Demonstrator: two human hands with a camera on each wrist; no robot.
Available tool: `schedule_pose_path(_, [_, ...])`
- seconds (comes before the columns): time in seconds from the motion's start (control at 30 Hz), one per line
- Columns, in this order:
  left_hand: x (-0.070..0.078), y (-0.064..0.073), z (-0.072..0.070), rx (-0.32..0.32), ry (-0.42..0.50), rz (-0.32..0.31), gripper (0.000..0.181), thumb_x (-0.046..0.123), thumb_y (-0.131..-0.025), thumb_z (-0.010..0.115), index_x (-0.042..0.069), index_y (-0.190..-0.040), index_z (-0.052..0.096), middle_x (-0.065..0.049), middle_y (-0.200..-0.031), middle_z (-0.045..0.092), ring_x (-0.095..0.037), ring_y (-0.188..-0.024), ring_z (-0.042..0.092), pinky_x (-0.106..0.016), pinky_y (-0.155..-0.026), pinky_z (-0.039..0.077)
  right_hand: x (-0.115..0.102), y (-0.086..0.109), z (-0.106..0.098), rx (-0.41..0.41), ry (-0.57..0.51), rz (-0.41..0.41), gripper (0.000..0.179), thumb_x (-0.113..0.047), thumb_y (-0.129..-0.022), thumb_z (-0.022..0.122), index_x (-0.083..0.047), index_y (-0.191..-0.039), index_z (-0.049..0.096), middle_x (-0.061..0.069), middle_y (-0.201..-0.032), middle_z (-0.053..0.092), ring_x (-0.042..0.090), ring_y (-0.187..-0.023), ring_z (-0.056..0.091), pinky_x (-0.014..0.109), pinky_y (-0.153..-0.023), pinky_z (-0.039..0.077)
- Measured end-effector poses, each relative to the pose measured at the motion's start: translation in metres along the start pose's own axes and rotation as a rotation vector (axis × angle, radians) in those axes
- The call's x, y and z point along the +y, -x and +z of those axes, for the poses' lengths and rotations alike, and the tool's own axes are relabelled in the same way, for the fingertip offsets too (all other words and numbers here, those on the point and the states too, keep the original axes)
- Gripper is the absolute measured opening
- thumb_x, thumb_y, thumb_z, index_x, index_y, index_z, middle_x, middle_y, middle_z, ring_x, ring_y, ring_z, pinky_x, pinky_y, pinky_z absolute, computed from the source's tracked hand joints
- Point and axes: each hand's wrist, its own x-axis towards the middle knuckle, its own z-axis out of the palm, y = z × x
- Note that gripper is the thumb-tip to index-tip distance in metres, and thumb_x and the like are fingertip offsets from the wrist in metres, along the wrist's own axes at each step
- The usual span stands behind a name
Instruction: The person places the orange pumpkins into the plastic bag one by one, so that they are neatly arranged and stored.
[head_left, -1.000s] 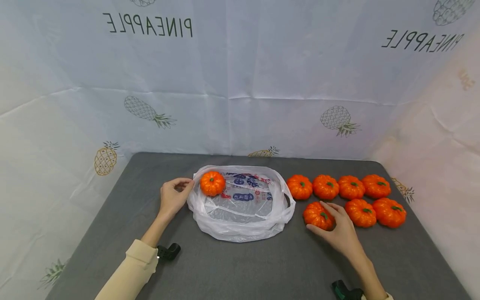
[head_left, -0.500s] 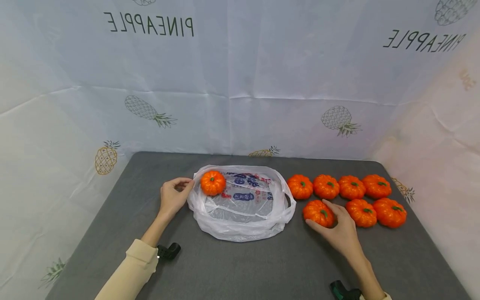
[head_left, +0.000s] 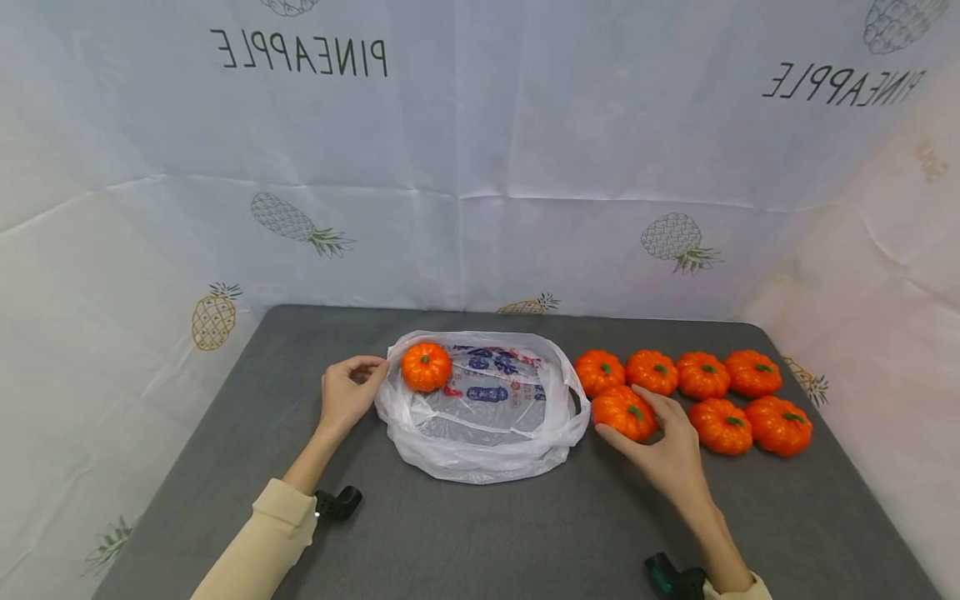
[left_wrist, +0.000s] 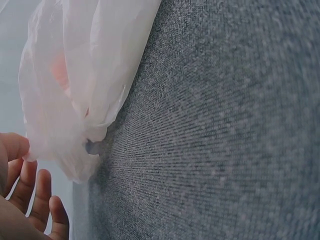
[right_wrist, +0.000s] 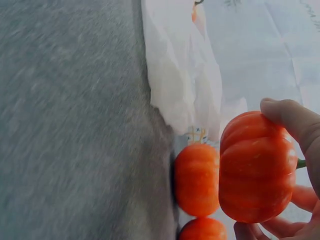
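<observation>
My right hand (head_left: 671, 446) grips a small orange pumpkin (head_left: 624, 414) between thumb and fingers, just right of the bag. In the right wrist view this held pumpkin (right_wrist: 257, 167) is raised off the table, its green stem toward the palm. A white plastic bag (head_left: 480, 462) lies with its mouth spread wide, blue and red print showing inside. One pumpkin (head_left: 426, 367) sits at the left inside it. My left hand (head_left: 348, 392) pinches the bag's left rim; the left wrist view shows thumb and finger at the edge of the plastic (left_wrist: 75, 100).
Several more pumpkins (head_left: 702, 374) stand in two rows at the right of the dark grey table (head_left: 480, 542). The back row's leftmost pumpkin (head_left: 599, 372) is close to the bag's right handle. A pineapple-print cloth (head_left: 480, 250) hangs behind the table.
My right hand has lifted the pumpkin and carried it left toward the bag. My left hand has stayed at the bag's rim.
</observation>
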Motion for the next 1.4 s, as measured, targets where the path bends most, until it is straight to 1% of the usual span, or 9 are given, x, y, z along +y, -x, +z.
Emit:
schedule_pose_path(0.07, [0.000,0.000,0.000,0.003,0.001,0.004,0.016,0.018,-0.091,0.077,0.003,-0.095,0.080,-0.015,-0.085,0.076,0.000,-0.068,0.057,-0.013,-0.065,0.044,-0.004,-0.002,0.003,0.002,-0.016,-0.005,0.076,-0.034,-0.074,0.093,-0.007,-0.139,0.062,0.015,-0.134,0.060,0.029,-0.120,0.056,0.004,-0.088,0.036])
schedule_pose_path(0.13, [-0.001,0.000,0.001,0.002,-0.001,0.005,0.016,0.018,-0.091,0.077,0.003,-0.095,0.080,-0.015,-0.085,0.076,0.000,-0.069,0.057,-0.013,-0.065,0.044,-0.008,-0.003,0.005,0.006,-0.020,-0.012,0.076,-0.035,-0.074,0.093,-0.008,-0.138,0.062,0.015,-0.134,0.060,0.028,-0.118,0.057,0.004,-0.087,0.037])
schedule_pose_path(0.27, [-0.001,0.000,0.001,-0.001,0.001,0.007,0.016,0.018,-0.092,0.077,0.003,-0.095,0.080,-0.015,-0.085,0.076,0.001,-0.069,0.057,-0.013,-0.064,0.044,-0.018,-0.006,0.013,0.020,-0.014,-0.034,0.076,-0.034,-0.072,0.094,-0.009,-0.137,0.064,0.014,-0.132,0.061,0.024,-0.112,0.056,0.020,-0.086,0.045])
schedule_pose_path(0.4, [-0.001,0.000,0.001,-0.001,0.006,0.009,0.016,0.018,-0.092,0.077,0.003,-0.095,0.079,-0.015,-0.085,0.075,0.000,-0.069,0.057,-0.013,-0.064,0.044,-0.029,-0.011,0.021,0.021,-0.031,-0.072,0.075,-0.034,-0.070,0.095,-0.011,-0.136,0.065,0.012,-0.130,0.062,0.022,-0.110,0.057,0.031,-0.087,0.048])
schedule_pose_path(0.5, [-0.001,0.000,0.001,0.001,0.003,0.010,0.015,0.018,-0.092,0.077,0.003,-0.095,0.079,-0.015,-0.085,0.075,0.000,-0.069,0.057,-0.013,-0.064,0.044,-0.037,-0.015,0.028,0.016,-0.052,-0.095,0.075,-0.033,-0.070,0.095,-0.011,-0.134,0.065,0.012,-0.128,0.062,0.024,-0.111,0.059,0.038,-0.089,0.052])
schedule_pose_path(0.67, [0.000,-0.001,0.002,0.001,0.001,0.012,0.016,0.019,-0.092,0.077,0.003,-0.095,0.080,-0.015,-0.085,0.076,-0.001,-0.069,0.057,-0.012,-0.065,0.043,-0.049,-0.018,0.039,-0.019,-0.100,-0.102,0.074,-0.033,-0.070,0.095,-0.009,-0.133,0.065,0.015,-0.127,0.059,0.030,-0.114,0.057,0.055,-0.090,0.056])
schedule_pose_path(1.0, [-0.002,0.000,0.003,0.005,0.026,0.005,0.014,0.016,-0.091,0.077,0.002,-0.094,0.079,-0.017,-0.084,0.075,0.001,-0.068,0.057,-0.011,-0.064,0.043,-0.075,-0.023,0.064,-0.091,-0.152,-0.172,0.071,-0.029,-0.070,0.095,-0.010,-0.132,0.065,0.015,-0.125,0.059,0.032,-0.113,0.058,0.055,-0.087,0.059])
schedule_pose_path(1.27, [-0.003,0.000,0.002,-0.002,0.023,0.001,0.015,0.015,-0.091,0.077,0.002,-0.095,0.079,-0.017,-0.085,0.075,-0.001,-0.068,0.057,-0.011,-0.064,0.043,-0.097,-0.030,0.084,-0.139,-0.172,-0.195,0.069,-0.039,-0.071,0.094,-0.018,-0.131,0.066,0.011,-0.126,0.059,0.031,-0.117,0.056,0.053,-0.087,0.059])
schedule_pose_path(1.4, [-0.002,0.000,0.001,-0.005,0.024,-0.002,0.015,0.016,-0.091,0.077,0.002,-0.095,0.079,-0.017,-0.085,0.075,-0.002,-0.068,0.057,-0.011,-0.064,0.043,-0.105,-0.034,0.096,-0.147,-0.204,-0.198,0.069,-0.037,-0.071,0.094,-0.017,-0.131,0.067,0.011,-0.126,0.059,0.029,-0.116,0.057,0.052,-0.088,0.060])
